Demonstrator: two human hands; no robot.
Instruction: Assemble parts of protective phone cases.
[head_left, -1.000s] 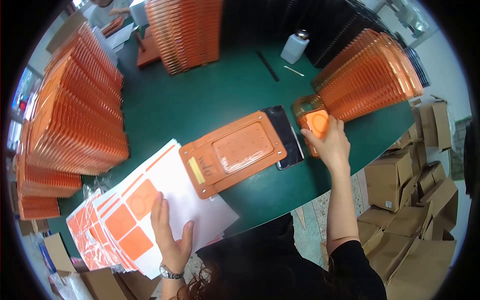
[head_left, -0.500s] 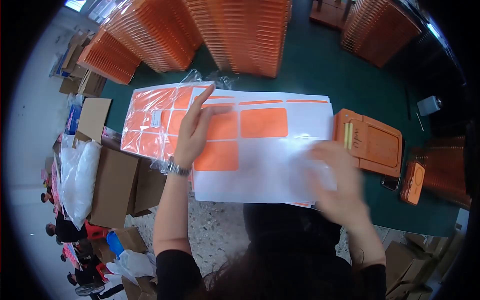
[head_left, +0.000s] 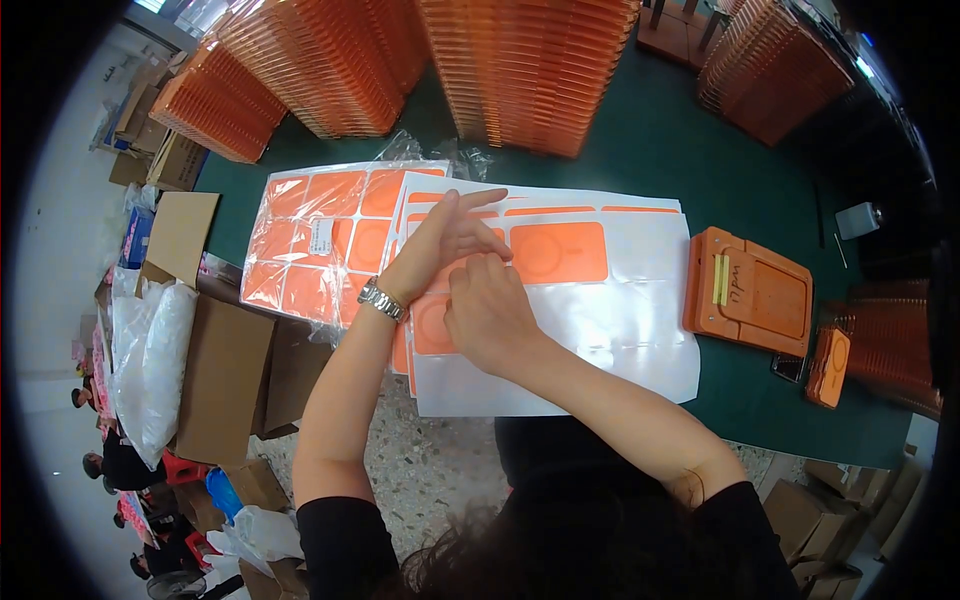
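A white sheet of orange stickers [head_left: 640, 330] lies on top of a stack of similar sheets in front of me. Rounded orange stickers [head_left: 558, 252] fill part of its upper left; the rest is bare glossy backing. My left hand [head_left: 440, 245], with a metal watch at the wrist, rests over the upper left of the sheet with its fingers stretched out. Close against it, my right hand [head_left: 490, 315] reaches across, its fingers bent and drawn together over the left-hand stickers. Its fingertips are partly hidden, and I cannot make out what they hold.
A plastic-wrapped pack of orange sticker sheets [head_left: 300, 240] lies to the left. Tall stacks of orange trays [head_left: 530, 80] stand behind. An orange fixture block [head_left: 750, 290] with yellow strips sits right. Cardboard boxes [head_left: 225, 380] stand beyond the table's left edge.
My right hand has swept left from the sheet's right side to beside my left hand. My left hand has shifted slightly right and turned, and the view has moved a little.
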